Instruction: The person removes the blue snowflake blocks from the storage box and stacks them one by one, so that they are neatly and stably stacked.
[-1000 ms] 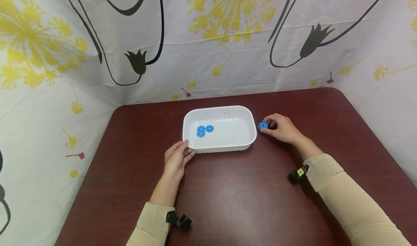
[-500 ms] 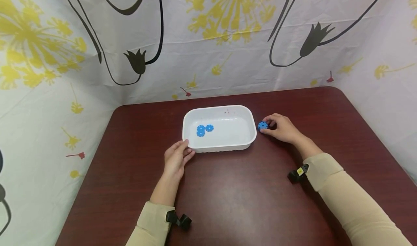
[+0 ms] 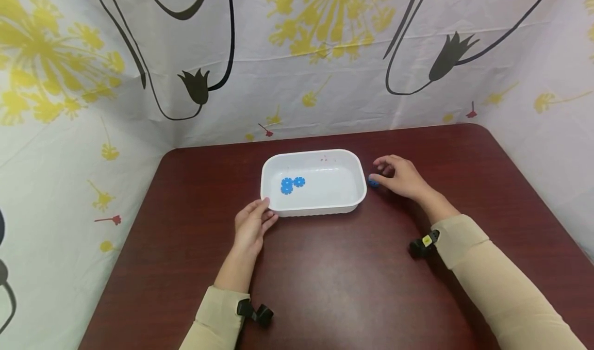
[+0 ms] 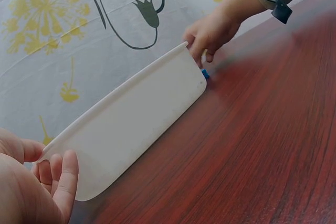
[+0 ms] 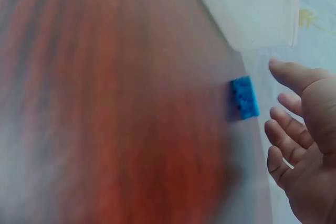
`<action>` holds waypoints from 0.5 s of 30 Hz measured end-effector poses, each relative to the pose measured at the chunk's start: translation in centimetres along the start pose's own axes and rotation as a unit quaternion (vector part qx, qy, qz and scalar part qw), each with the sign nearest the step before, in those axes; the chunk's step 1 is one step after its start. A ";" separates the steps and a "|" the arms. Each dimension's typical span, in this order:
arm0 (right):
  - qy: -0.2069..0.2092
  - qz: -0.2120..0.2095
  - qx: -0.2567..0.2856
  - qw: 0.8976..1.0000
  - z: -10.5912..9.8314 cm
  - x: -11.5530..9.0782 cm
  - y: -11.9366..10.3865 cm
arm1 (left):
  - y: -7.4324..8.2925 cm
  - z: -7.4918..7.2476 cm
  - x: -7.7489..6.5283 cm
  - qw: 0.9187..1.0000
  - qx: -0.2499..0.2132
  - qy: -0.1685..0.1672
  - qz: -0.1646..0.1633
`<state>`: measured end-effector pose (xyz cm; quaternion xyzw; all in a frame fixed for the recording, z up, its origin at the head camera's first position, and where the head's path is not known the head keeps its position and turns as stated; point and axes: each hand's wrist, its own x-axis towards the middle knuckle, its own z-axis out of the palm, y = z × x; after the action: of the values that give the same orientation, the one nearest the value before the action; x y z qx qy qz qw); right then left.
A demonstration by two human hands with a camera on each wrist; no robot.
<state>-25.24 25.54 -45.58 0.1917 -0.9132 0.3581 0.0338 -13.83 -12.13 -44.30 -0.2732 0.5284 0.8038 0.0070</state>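
My left hand (image 3: 250, 227) holds the near-left corner of a white plastic tray (image 3: 315, 211), thumb at the rim and fingers against the outer wall, as the left wrist view also shows. Several blue notched discs (image 3: 286, 186) lie in the tray's left part. Just outside its right end a short stack of blue notched discs (image 5: 244, 98) stands on the table. My right hand (image 3: 401, 177) is over that stack with thumb and fingers spread, holding nothing. In the right wrist view the fingertips are apart from the stack.
The dark red-brown wooden table (image 3: 325, 288) has rounded far corners. A white curtain (image 3: 297, 97) with yellow and grey flower prints hangs behind it and along both sides. Each sleeve cuff carries a small black camera (image 3: 254, 313).
My right hand has let go of the blue discs and lifted slightly away, its fingers spreading. The stack now stands on the table beside the tray. My left hand has stayed at the corner.
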 end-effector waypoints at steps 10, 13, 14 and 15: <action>0.055 -0.012 0.050 0.997 0.8 2.1 -3.6 | -0.1 0.0 0.0 1.000 -0.004 -0.002 0.003; 0.065 -0.018 0.063 0.996 1.2 2.6 -4.6 | -0.1 0.0 0.0 1.000 -0.003 -0.004 0.005; 0.068 -0.020 0.068 0.995 1.4 2.7 -4.9 | -0.1 0.0 0.0 1.000 -0.003 -0.003 0.005; 0.072 -0.025 0.072 0.994 1.6 2.9 -5.1 | -0.1 -0.1 0.0 1.000 -0.004 -0.003 0.005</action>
<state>-25.85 20.11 -42.89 0.1904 -0.8750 0.4350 0.0942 -13.82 -12.16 -44.39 -0.2682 0.5266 0.8067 0.0032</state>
